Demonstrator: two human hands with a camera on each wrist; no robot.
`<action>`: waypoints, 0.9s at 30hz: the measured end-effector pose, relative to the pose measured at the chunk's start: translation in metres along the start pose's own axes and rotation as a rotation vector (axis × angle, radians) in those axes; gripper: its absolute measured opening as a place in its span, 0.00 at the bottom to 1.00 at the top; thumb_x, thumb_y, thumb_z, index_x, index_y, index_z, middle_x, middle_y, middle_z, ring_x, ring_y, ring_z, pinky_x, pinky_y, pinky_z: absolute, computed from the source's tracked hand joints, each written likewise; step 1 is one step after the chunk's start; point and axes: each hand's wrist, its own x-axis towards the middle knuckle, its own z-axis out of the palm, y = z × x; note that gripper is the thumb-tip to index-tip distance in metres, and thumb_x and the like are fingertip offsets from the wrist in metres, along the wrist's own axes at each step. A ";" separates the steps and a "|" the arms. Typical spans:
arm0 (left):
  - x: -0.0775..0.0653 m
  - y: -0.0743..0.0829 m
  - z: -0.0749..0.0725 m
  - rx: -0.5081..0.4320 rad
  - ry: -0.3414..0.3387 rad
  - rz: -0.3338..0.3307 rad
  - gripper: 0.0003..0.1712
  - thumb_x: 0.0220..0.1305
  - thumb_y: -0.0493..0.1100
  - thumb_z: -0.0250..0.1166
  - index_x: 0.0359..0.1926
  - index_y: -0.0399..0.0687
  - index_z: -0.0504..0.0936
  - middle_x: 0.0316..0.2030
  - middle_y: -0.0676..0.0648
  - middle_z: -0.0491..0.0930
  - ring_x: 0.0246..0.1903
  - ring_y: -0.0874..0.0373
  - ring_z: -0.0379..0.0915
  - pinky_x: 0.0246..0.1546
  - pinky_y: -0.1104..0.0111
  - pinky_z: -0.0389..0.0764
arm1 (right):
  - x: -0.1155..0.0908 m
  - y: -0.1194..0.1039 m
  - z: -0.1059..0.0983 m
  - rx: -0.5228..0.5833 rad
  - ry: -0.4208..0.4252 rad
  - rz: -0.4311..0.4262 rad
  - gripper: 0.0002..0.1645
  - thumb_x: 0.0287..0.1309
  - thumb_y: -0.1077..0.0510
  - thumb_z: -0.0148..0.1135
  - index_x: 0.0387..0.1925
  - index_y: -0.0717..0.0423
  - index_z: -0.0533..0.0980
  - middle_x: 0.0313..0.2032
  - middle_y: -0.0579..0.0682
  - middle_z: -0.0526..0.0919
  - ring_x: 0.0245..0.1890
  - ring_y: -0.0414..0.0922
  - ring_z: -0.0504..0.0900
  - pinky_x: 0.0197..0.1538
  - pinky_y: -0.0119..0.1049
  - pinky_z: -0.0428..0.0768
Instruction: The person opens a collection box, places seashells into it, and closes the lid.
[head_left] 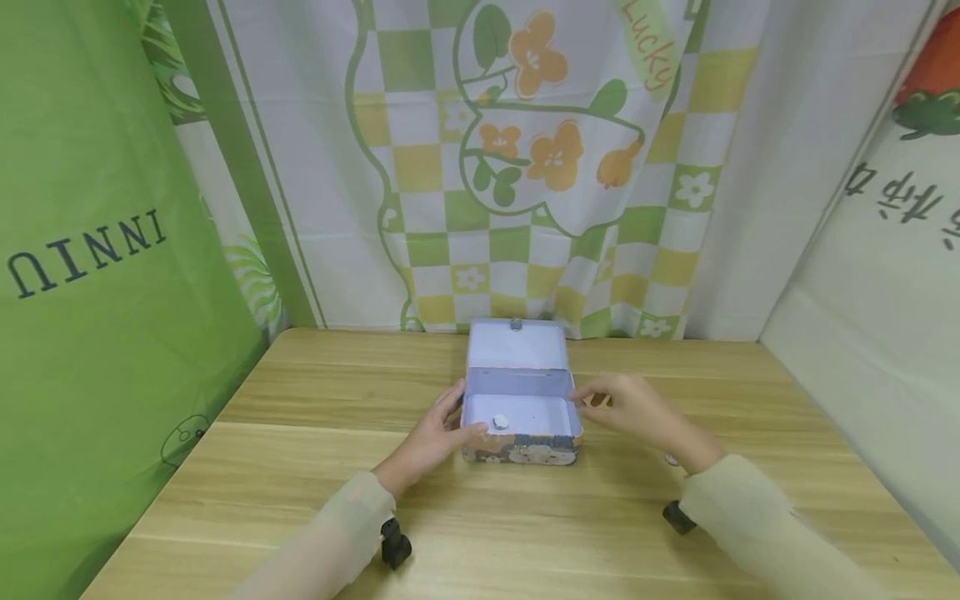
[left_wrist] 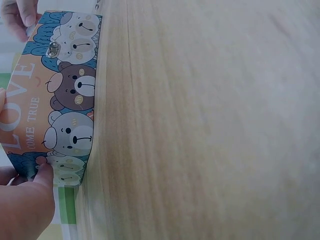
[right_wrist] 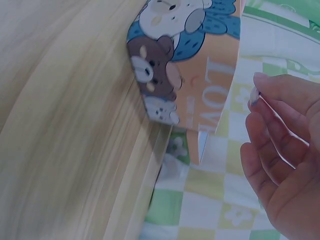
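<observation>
A hinged tin box (head_left: 542, 454) with cartoon bears and the word LOVE on its front stands on the table, its lid (head_left: 517, 346) raised at the back. My left hand (head_left: 429, 437) grips its left side, thumb at the front corner and fingers along the side wall. Inside, on the pale floor, lies a small white round piece (head_left: 500, 422). At the box's right rim is my right hand (head_left: 633, 408). Between thumb and forefinger it pinches a small white piece (right_wrist: 254, 96) with a dark edge, seen nearly edge-on.
Another small pale piece (head_left: 671, 459) lies on the wooden table (head_left: 337, 379), partly hidden by the right wrist. A checked curtain (head_left: 480, 275) hangs right behind the raised lid. A green cloth (head_left: 90, 333) hangs on the left and a white one (head_left: 862, 333) on the right.
</observation>
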 end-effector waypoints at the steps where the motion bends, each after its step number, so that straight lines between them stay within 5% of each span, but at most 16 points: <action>1: 0.000 0.000 0.000 0.002 0.000 0.000 0.52 0.67 0.48 0.68 0.80 0.48 0.46 0.79 0.43 0.38 0.73 0.35 0.46 0.71 0.50 0.60 | 0.003 -0.001 0.002 0.010 -0.004 0.000 0.09 0.59 0.62 0.71 0.42 0.56 0.87 0.40 0.47 0.88 0.35 0.41 0.82 0.37 0.36 0.84; 15: 0.002 -0.002 0.000 -0.013 -0.004 0.015 0.51 0.68 0.45 0.68 0.80 0.47 0.46 0.79 0.41 0.38 0.73 0.33 0.46 0.70 0.49 0.60 | 0.037 -0.017 0.030 0.060 -0.015 -0.092 0.10 0.58 0.64 0.71 0.42 0.60 0.86 0.38 0.49 0.87 0.33 0.38 0.81 0.37 0.30 0.84; 27: -0.001 0.001 -0.001 -0.010 -0.008 -0.008 0.51 0.68 0.49 0.68 0.80 0.49 0.45 0.79 0.43 0.38 0.72 0.32 0.47 0.69 0.49 0.63 | 0.056 -0.022 0.047 0.060 -0.082 -0.038 0.10 0.60 0.62 0.70 0.44 0.61 0.86 0.39 0.48 0.87 0.35 0.39 0.81 0.36 0.30 0.82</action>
